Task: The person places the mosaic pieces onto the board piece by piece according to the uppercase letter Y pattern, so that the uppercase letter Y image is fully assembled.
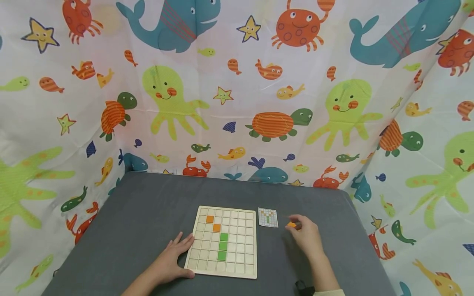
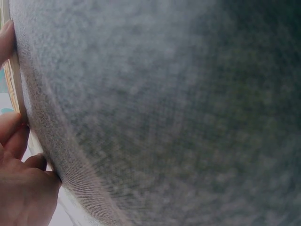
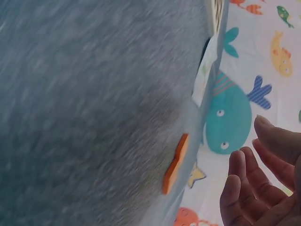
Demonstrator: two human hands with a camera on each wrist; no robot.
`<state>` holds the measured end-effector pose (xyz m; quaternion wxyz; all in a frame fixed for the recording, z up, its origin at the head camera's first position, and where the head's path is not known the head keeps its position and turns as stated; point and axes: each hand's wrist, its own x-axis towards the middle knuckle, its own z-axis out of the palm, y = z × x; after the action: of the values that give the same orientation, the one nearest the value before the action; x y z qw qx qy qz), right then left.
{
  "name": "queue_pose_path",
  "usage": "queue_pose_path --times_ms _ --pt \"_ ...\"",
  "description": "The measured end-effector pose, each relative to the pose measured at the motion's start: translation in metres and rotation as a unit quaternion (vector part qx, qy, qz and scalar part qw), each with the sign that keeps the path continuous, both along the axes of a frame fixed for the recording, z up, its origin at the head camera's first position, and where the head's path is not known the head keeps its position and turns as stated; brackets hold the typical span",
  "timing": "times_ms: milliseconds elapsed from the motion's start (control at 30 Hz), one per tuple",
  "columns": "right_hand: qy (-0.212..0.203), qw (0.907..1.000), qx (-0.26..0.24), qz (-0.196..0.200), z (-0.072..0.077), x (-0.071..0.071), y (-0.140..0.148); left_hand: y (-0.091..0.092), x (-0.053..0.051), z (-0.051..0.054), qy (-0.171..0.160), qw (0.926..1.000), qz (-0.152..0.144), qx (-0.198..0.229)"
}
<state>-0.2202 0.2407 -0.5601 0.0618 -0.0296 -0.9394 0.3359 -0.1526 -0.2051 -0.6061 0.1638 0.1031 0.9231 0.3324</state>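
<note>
A square wooden grid board lies on the grey table. Two orange tiles sit diagonally in its upper left part, and three green tiles form a column near the middle. My left hand touches the board's left edge and lower left corner with fingers and thumb spread; the left wrist view shows fingertips against its side. Right of the board, my right hand hovers over orange pieces lying on the table. Its loosely bent fingers hold nothing in the right wrist view.
A small printed pattern card lies between the board and my right hand. Behind and beside the grey table hangs a white curtain with sea animals. A dark strap is at my right wrist.
</note>
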Motion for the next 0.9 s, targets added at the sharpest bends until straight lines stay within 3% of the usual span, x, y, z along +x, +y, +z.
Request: queue_pose_path --times_ms 300,633,900 --pt "-0.035 0.999 0.015 -0.023 -0.012 0.005 0.026 0.001 0.002 0.001 0.001 1.0 -0.003 0.008" --pt "-0.091 0.9936 0.051 -0.043 -0.019 0.002 0.037 -0.003 0.001 -0.004 0.004 1.0 0.003 0.006" --pt "-0.088 0.9939 0.048 -0.048 -0.024 0.001 0.036 -0.002 0.0 -0.004 0.002 1.0 0.002 -0.003"
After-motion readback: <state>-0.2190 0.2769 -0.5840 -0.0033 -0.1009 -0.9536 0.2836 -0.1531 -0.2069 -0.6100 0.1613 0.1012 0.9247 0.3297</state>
